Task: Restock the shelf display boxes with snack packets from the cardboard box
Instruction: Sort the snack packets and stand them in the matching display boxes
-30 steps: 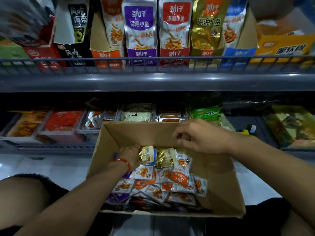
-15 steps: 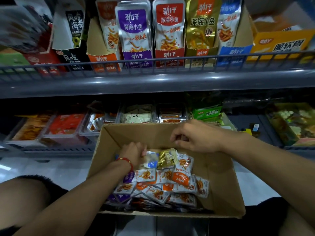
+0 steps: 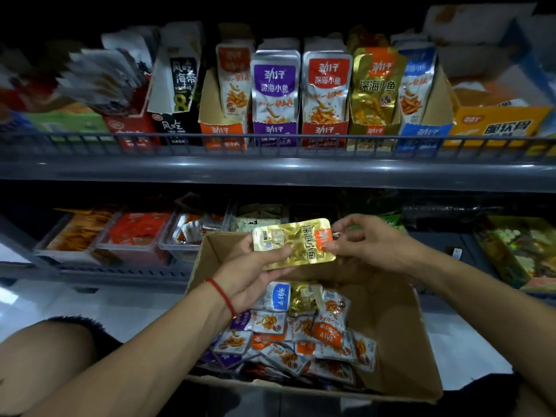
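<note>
While both hands [image 3: 252, 278] hold, one gold packet [image 3: 296, 243].

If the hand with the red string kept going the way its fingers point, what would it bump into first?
Probably the right hand. The left hand points up and to the right along the gold packet both hands hold, and the right hand pinches its far end. Depth is hard to judge.

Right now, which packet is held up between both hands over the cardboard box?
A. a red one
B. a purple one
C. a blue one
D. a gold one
D: the left hand and right hand both hold a gold packet above the cardboard box.
</note>
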Action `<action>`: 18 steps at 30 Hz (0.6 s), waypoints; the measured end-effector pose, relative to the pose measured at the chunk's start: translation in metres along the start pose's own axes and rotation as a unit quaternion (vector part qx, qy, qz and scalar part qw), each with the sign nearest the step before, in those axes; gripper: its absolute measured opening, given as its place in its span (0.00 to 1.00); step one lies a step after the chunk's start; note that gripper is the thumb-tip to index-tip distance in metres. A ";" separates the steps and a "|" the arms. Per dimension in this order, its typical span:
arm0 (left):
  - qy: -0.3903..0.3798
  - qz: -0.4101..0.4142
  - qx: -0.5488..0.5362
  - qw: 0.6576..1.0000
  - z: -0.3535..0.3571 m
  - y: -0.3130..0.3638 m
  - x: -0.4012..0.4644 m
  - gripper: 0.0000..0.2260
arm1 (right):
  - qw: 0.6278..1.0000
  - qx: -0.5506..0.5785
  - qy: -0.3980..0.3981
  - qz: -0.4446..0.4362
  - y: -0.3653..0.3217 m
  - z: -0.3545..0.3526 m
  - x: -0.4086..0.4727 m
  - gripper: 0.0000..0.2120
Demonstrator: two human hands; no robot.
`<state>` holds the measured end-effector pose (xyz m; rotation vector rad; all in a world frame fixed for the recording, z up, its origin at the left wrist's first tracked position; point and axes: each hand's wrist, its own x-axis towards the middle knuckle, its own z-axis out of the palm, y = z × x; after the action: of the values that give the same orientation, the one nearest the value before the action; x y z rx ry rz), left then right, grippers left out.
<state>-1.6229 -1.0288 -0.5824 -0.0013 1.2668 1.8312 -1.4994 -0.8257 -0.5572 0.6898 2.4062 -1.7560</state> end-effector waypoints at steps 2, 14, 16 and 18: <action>-0.008 -0.001 -0.023 1.000 0.004 0.005 -0.002 0.28 | 0.999 0.039 -0.001 -0.035 -0.006 0.000 -0.005 0.12; -0.006 0.059 0.037 0.998 0.018 0.039 -0.015 0.10 | 0.969 -0.048 0.132 -0.204 -0.031 -0.007 -0.028 0.09; -0.027 0.043 0.013 0.999 0.021 0.041 -0.017 0.15 | 0.959 -0.042 0.195 -0.201 -0.028 -0.012 -0.028 0.04; -0.061 0.043 0.064 0.995 0.025 0.040 -0.020 0.18 | 0.948 -0.026 0.253 -0.192 -0.025 -0.020 -0.024 0.06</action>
<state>-1.6258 -1.0270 -0.5311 0.2359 1.3132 1.7909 -1.4840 -0.8205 -0.5204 0.7879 3.1002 -1.8090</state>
